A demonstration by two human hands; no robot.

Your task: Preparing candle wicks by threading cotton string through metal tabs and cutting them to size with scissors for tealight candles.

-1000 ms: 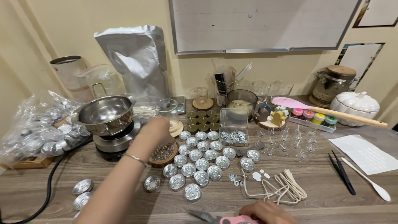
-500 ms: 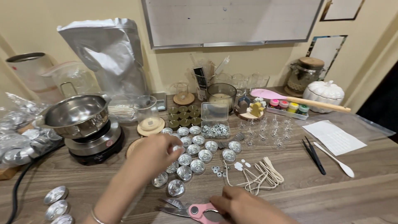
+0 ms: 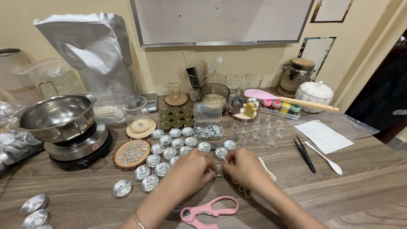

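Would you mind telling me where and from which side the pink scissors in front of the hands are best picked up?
Take the pink scissors by the finger loops on their right half, coming from above and the right. They lie flat on the table with the short metal blades pointing left, so the loops keep fingers off the edges. The right hand is probably the handier one.

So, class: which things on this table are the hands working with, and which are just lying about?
In use: left hand, right hand, wick cord, metal tabs, foil cups.

Lying about: pink scissors, steel pot, hotplate, tweezers, white spoon, spatula.
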